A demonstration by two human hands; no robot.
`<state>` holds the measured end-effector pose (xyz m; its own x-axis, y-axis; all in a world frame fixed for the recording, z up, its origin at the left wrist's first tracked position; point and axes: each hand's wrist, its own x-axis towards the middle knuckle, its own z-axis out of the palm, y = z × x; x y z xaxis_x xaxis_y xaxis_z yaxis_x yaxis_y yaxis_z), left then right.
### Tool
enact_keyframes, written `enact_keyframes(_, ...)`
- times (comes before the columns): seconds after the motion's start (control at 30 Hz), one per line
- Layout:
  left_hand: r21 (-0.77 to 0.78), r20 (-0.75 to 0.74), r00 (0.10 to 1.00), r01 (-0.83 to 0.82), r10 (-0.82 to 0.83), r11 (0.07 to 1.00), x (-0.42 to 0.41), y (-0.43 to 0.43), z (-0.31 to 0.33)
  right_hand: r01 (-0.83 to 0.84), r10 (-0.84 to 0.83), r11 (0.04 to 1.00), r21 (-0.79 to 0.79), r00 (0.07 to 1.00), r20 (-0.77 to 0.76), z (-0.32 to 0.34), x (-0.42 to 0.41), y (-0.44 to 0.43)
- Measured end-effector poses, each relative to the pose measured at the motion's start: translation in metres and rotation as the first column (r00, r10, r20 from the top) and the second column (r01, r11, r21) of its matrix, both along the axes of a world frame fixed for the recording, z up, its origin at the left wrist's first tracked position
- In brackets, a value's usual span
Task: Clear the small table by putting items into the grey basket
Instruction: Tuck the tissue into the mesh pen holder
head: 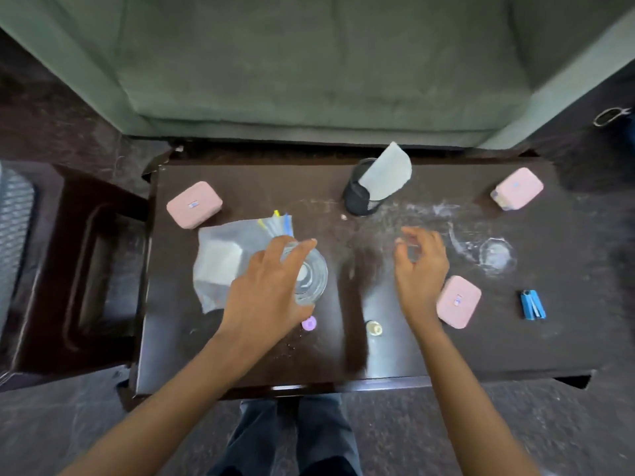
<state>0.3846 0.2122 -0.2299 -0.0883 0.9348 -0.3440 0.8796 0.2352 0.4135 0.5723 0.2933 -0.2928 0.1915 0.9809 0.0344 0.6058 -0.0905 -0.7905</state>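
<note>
Left hand (271, 286) grips a clear glass (311, 280) from above, at the edge of a plastic bag (220, 255) on the dark worktop (343, 355). Right hand (421, 266) hovers mid-worktop, fingers loosely curled, holding nothing. Grey basket (13, 218) at far left edge, well apart.

On the dark wooden table (412, 355), a black mesh pen cup (359, 202) is placed at the far middle, and a white paper sheet (388, 176) is stood in it. A pink rectangular case (194, 204) is found far left, a second pink case (519, 188) far right, and a third pink case (458, 301) nearer, right of middle. A clear plastic bag (220, 262) is laid at the left, with a clear drinking glass (311, 280) at its right edge. A green fabric sofa (309, 63) is set behind the table.
</note>
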Motion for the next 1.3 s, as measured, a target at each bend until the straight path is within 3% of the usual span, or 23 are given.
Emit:
enact_keyframes(0.1, -0.007, 0.007, 1.0, 0.008, -0.007, 1.0, 0.019, 0.032, -0.016, 0.116, -0.137, 0.987, -0.115, 0.972, -0.191, -0.004, 0.007, 0.029)
enact_keyframes(0.17, -0.014, 0.027, 1.0, 0.008, -0.007, 1.0, 0.028, 0.052, -0.027, 0.099, -0.157, 0.972, -0.212, 0.948, -0.276, -0.009, 0.006, 0.047)
enact_keyframes(0.4, -0.027, 0.007, 1.0, 0.022, -0.022, 0.999, 0.042, 0.096, -0.065, -0.197, 0.089, 0.935, -0.295, 0.935, -0.343, -0.054, -0.008, 0.096)
enact_keyframes(0.6, -0.045, -0.007, 0.999, 0.034, -0.035, 0.998, 0.041, 0.105, -0.085, -0.218, 0.114, 0.913, -0.344, 0.948, -0.298, -0.073, -0.018, 0.109)
enact_keyframes(0.87, -0.038, -0.026, 0.999, 0.036, -0.037, 0.999, 0.043, 0.11, -0.091, -0.188, 0.13, 0.948, -0.257, 0.966, -0.225, -0.074, -0.014, 0.113)
enact_keyframes(1.3, -0.076, -0.047, 0.994, 0.097, -0.101, 0.992, 0.052, 0.117, -0.101, -0.07, 0.014, 0.953, -0.295, 0.982, -0.188, -0.073, 0.036, 0.051)
